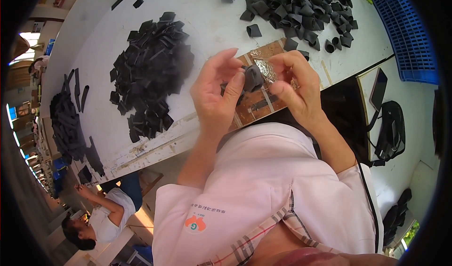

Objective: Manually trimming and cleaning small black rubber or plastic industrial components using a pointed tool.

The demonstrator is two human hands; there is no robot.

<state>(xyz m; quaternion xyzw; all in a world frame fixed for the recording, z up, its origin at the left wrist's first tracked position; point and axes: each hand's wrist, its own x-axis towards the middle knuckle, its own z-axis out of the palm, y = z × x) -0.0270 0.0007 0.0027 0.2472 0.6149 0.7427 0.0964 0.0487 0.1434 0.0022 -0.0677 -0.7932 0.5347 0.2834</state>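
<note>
Material (254,79), dark grey and curled into a small bundle, is pinched between thumb and fingers of the left hand (216,86), above a brown board (245,109) at the edge of the table (212,26). Its right side seems to be left exposed so that it can be reached by the right hand (297,84), whose fingers are curled close by; whether anything is gripped there cannot be told. Flat dark pieces (150,73) are heaped at left and looped pieces (306,12) beyond, apparently kept apart by form. A blue perforated crate (405,35) is seen at right; its contents cannot be made out.
</note>
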